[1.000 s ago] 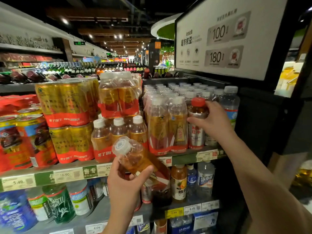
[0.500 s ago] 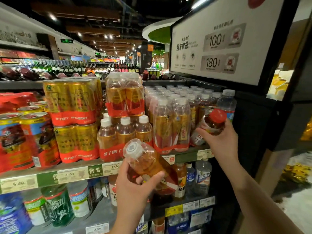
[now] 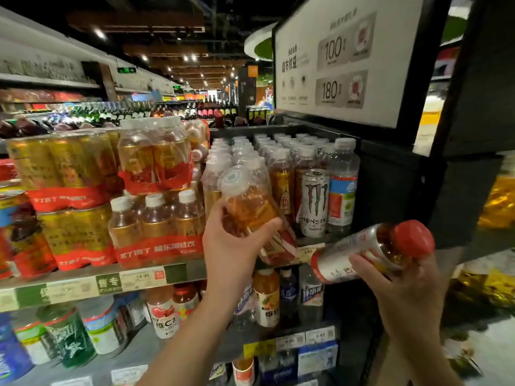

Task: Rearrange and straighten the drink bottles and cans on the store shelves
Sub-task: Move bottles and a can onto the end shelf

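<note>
Bottles in both hands, mid-swap at the shelf edge.
Right hand [image 3: 401, 285] fingers clamp a red-capped bottle [image 3: 370, 252] lying sideways; left hand [image 3: 234, 246] fingers wrap a tilted amber bottle [image 3: 250, 207]. Beyond its fingertips stands a white can [image 3: 314, 203]; next, probably seat the amber bottle upright there.

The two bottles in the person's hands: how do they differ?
The white-capped bottle in the left hand has a white cap and mostly bare plastic with amber drink showing; the red-capped bottle in the right hand has a red cap and a pale wrap label over most of its body. The white-capped bottle tilts up toward the camera, in front of the shelf rows; the red-capped bottle lies nearly sideways, off the shelf. Both hold amber drink and are gripped.
</note>
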Available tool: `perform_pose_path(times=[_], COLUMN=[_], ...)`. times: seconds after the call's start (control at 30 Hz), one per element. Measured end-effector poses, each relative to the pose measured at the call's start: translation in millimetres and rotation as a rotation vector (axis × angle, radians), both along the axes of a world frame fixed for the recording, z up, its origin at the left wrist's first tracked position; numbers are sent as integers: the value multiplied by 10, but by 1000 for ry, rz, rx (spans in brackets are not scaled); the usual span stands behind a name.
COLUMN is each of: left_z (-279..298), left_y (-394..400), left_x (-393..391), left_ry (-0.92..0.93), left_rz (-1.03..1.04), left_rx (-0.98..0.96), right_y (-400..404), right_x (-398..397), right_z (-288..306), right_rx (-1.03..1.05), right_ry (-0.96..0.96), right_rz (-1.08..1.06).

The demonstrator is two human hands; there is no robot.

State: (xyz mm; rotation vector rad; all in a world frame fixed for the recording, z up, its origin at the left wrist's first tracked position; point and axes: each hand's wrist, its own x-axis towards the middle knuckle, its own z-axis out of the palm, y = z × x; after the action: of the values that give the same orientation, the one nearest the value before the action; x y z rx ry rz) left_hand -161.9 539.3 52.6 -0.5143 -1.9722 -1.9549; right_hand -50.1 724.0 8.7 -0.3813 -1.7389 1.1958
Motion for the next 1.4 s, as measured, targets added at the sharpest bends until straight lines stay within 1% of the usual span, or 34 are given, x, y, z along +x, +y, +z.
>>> perform_pose_path(times=[0.07, 0.23, 0.3, 0.53, 0.6, 0.7, 0.77, 1.03, 1.13, 1.2, 1.27, 1.4], left_z=[72, 151, 127, 59, 90, 108, 114, 68, 57, 61, 55, 24], left_y=[254, 806, 957, 1277, 1312, 1317, 1319, 1374, 1405, 1418, 1427, 1501], left_x=[-55, -172, -220, -338, -362, -365, -374, -439, -418, -408, -399, -405], left_ry=[31, 115, 154, 204, 221, 201, 193, 197, 191, 225, 303, 596], left_rz=[71, 286, 363, 589, 600, 576, 583, 686, 709, 716, 723, 691], left_rx=[-32, -149, -210, -431, -475, -454, -474, -699, -746, -753, -758, -810], right_y=[130, 397, 505, 747, 761, 781, 805, 856, 869, 890, 906, 924], right_x=[87, 262, 310, 335, 330, 310, 291, 285, 313, 345, 375, 418], right_z=[15, 19, -6, -16, -21, -57, -86, -137, -171, -190, -203, -211], right_rx=[-51, 19, 0, -252, -297, -337, -328, -315, -294, -279, -257, -239], right_ry=[-27, -55, -75, -178, -170, -156, -148, -136, -116, -101, -103, -99], right_rz=[59, 128, 158, 359, 393, 422, 450, 506, 532, 526, 515, 528])
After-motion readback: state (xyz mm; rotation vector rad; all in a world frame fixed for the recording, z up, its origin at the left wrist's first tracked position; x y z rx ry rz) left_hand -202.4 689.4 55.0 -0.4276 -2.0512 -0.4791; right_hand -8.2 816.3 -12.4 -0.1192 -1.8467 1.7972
